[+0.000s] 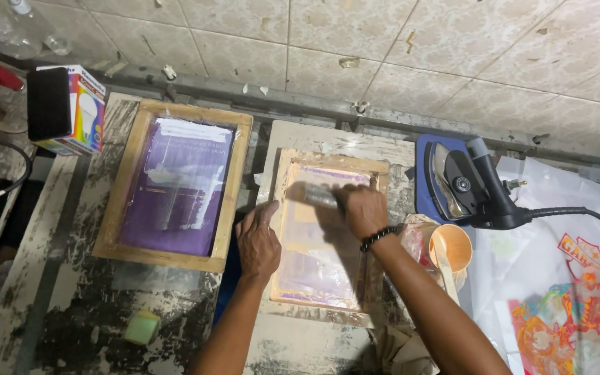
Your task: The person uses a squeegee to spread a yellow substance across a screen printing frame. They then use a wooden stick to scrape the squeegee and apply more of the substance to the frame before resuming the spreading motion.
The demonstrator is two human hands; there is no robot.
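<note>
Paint-stained workbench bearing a small wooden screen frame at centre; left hand, fingers spread flat, pressing the frame's left edge; right hand clenched around a blurred squeegee on the mesh.

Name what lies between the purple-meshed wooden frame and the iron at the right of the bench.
In the head view, a smaller wooden screen frame lies between them. The left hand presses its left edge and the right hand drags a squeegee across its mesh.
</note>
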